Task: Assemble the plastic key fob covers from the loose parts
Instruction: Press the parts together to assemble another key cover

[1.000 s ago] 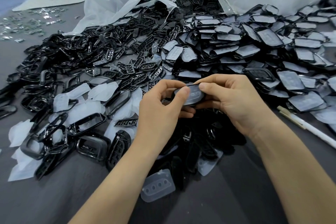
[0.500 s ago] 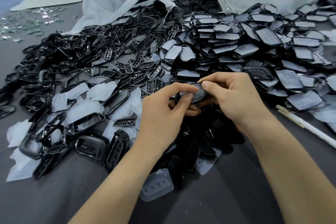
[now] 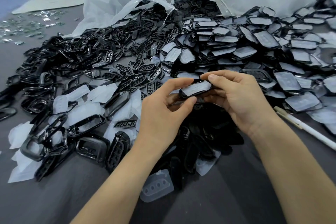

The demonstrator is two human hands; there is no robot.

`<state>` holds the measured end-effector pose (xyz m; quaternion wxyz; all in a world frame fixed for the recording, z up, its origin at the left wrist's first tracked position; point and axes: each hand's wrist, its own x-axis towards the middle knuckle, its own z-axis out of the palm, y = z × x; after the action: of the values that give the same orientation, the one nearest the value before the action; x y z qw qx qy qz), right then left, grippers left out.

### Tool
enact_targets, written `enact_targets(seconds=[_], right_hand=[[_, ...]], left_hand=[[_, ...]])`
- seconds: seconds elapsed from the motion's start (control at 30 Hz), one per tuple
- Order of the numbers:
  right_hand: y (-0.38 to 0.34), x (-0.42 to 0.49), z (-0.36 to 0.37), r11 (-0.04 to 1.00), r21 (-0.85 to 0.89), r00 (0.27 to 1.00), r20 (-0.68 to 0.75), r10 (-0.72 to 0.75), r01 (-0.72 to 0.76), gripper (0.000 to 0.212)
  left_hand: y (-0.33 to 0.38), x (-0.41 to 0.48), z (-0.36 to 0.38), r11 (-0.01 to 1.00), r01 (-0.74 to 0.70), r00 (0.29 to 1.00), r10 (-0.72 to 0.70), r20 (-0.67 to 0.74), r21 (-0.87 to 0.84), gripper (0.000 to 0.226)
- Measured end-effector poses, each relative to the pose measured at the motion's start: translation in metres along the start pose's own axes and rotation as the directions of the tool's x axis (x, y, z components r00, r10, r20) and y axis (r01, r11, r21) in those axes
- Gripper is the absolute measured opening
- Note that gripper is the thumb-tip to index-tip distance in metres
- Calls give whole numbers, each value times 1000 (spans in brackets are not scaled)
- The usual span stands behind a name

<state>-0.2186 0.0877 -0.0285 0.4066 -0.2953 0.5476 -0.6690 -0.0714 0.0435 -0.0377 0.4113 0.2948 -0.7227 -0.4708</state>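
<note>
Held piece: our left hand [image 3: 161,114] and right hand [image 3: 241,100] cover the ends and underside of the black plastic key fob cover [image 3: 195,88].
Heap at 6 o'clock: the shadowed pile of black plastic shells [image 3: 200,138] blurs together; we cannot separate pieces.
Pen at 4 o'clock: the long white plastic pen [image 3: 309,130] runs off the right edge.
Bits at 10 o'clock: the small shiny metal pieces [image 3: 27,23] are too small for us to identify.

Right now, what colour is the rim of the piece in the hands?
The rim is glossy black, clearest in the head view.
</note>
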Motion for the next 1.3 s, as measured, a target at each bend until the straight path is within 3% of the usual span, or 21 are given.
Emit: enact_targets(seconds=[0.3, 0.57, 0.73, 0.9, 1.03, 1.17, 1.3], right_hand=[[-4, -4, 3, 999, 0, 999, 35, 32, -32, 11], [-8, -6, 5, 997, 44, 994, 94, 56, -61, 19], [-11, -8, 6, 988, 131, 982, 181, 54, -79, 16], [-10, -8, 7, 982, 173, 990, 135, 49, -72, 14], [-13, -6, 7, 945, 286, 987, 51, 151, -159, 19], [-14, -4, 4, 898, 365, 968, 43, 246, -245, 14], [-14, -3, 2, 907, 353, 974, 85, 211, -228, 11]], left_hand=[[-1, 0, 1, 998, -51, 999, 52, -8, 44, 26], [0, 1, -1, 998, -42, 997, 44, -64, 37, 23], [1, 5, -4, 978, 95, 987, -117, -112, -185, 18], [2, 7, -4, 821, 242, 950, -309, -46, -518, 13], [1, 9, -2, 732, 285, 943, -331, 43, -620, 30], [1, 9, -2, 689, 287, 948, -304, 94, -666, 32], [2, 9, -3, 653, 300, 943, -313, 112, -696, 31]])
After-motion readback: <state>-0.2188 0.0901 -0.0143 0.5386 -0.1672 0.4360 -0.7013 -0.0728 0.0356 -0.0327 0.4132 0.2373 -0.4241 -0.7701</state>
